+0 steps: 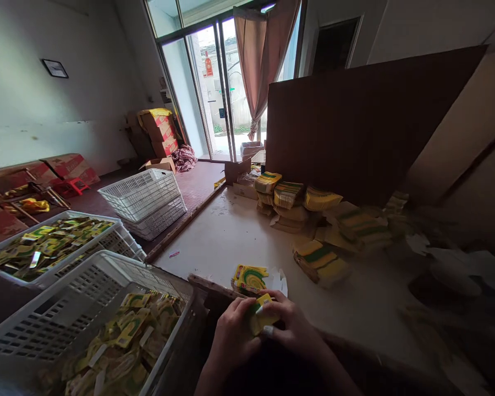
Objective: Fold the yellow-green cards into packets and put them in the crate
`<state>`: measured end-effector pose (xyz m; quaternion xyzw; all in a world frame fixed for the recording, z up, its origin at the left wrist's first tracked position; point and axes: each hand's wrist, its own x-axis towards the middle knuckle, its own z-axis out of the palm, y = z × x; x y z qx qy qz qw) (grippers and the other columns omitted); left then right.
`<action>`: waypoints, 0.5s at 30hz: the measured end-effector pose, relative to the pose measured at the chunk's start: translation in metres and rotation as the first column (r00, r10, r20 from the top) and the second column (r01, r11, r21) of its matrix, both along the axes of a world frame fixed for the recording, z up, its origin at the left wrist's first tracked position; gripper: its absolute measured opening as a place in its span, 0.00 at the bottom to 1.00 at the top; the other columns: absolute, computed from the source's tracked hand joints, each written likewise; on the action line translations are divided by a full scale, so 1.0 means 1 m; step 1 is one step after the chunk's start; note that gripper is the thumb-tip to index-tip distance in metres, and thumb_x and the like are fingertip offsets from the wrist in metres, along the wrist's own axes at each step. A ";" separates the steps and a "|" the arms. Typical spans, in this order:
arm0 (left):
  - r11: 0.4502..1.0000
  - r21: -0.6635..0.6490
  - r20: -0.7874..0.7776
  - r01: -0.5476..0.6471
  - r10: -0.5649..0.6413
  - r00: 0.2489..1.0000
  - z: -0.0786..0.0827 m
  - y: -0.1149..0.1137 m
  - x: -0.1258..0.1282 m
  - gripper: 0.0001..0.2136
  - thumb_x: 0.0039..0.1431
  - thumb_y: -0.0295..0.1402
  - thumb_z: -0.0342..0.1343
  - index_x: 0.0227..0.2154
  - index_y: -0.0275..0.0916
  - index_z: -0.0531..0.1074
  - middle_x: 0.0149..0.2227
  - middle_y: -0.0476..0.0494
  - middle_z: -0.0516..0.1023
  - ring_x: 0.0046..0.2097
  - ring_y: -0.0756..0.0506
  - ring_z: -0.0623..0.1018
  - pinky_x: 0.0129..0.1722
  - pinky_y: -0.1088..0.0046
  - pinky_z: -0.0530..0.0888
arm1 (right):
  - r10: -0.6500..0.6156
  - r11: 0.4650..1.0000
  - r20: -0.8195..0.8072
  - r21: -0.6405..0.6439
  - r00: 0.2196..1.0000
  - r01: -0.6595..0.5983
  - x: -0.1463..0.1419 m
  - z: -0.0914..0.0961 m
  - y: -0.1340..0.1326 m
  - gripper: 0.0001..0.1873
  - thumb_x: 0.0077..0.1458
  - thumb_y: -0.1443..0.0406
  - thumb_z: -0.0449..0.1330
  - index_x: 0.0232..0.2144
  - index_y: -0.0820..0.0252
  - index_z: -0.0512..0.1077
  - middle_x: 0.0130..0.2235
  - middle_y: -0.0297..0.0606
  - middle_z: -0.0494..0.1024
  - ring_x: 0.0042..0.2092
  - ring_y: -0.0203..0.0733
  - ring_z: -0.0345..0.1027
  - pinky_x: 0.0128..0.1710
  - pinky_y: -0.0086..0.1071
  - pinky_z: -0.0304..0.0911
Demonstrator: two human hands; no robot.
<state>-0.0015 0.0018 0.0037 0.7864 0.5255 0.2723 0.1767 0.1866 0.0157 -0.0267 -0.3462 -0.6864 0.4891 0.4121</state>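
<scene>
My left hand (233, 335) and my right hand (291, 329) meet at the near edge of the white table (223, 236). Both are closed around one small yellow packet (262, 316), fingers curled over it. Just beyond them lies a short pile of yellow and green printed cards (250, 278) with a white tab beside it. Further out on the table stand several stacks of the same yellow and green cards (319, 263), some bundled.
A white plastic crate (82, 286) at my near left holds many finished yellow packets. A second filled crate (49, 245) stands behind it. Empty stacked crates (144, 201) sit on the floor. A brown board (363, 121) walls the table's far side. Cartons line the walls.
</scene>
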 end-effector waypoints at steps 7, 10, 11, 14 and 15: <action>0.970 0.049 0.531 -0.239 0.177 0.829 -0.002 0.006 -0.011 0.23 0.45 0.35 0.65 0.47 0.37 0.70 0.43 0.42 0.75 0.42 0.45 0.77 0.42 0.72 0.74 | -0.050 0.994 -0.201 -0.104 0.978 0.030 -0.025 -0.019 0.006 0.46 0.53 0.55 0.57 0.67 0.70 0.44 0.64 0.59 0.55 0.63 0.49 0.58 0.60 0.44 0.58; 0.823 0.044 0.943 -0.566 0.152 0.295 0.013 0.014 -0.025 0.37 0.33 0.62 0.65 0.40 0.38 0.68 0.36 0.45 0.74 0.35 0.46 0.76 0.34 0.73 0.74 | -0.215 0.976 0.052 -0.018 0.975 0.216 -0.028 -0.023 0.024 0.37 0.55 0.59 0.55 0.63 0.73 0.54 0.62 0.57 0.60 0.62 0.48 0.59 0.62 0.43 0.56; 0.798 -0.019 0.994 -0.602 0.082 0.077 0.018 0.017 -0.030 0.43 0.29 0.68 0.61 0.44 0.40 0.66 0.41 0.45 0.74 0.41 0.43 0.76 0.39 0.70 0.75 | -0.275 0.961 0.151 0.031 0.949 0.274 -0.030 -0.024 0.030 0.34 0.54 0.63 0.55 0.60 0.75 0.59 0.60 0.57 0.63 0.62 0.50 0.58 0.63 0.45 0.54; 0.764 -0.302 0.950 -0.571 0.191 -0.247 0.028 0.022 -0.039 0.43 0.34 0.70 0.57 0.44 0.38 0.63 0.44 0.39 0.73 0.45 0.41 0.76 0.40 0.65 0.75 | -0.352 0.936 0.289 0.092 0.890 0.340 -0.036 -0.030 0.045 0.31 0.50 0.72 0.54 0.57 0.78 0.64 0.56 0.58 0.68 0.59 0.56 0.61 0.62 0.50 0.52; 0.754 -0.359 0.932 -0.550 0.256 -0.258 0.027 0.023 -0.040 0.39 0.41 0.68 0.56 0.44 0.38 0.62 0.44 0.38 0.73 0.43 0.41 0.76 0.38 0.66 0.75 | -0.365 0.931 0.316 0.103 0.876 0.350 -0.039 -0.032 0.048 0.30 0.48 0.75 0.54 0.56 0.77 0.66 0.54 0.58 0.69 0.57 0.57 0.62 0.61 0.51 0.53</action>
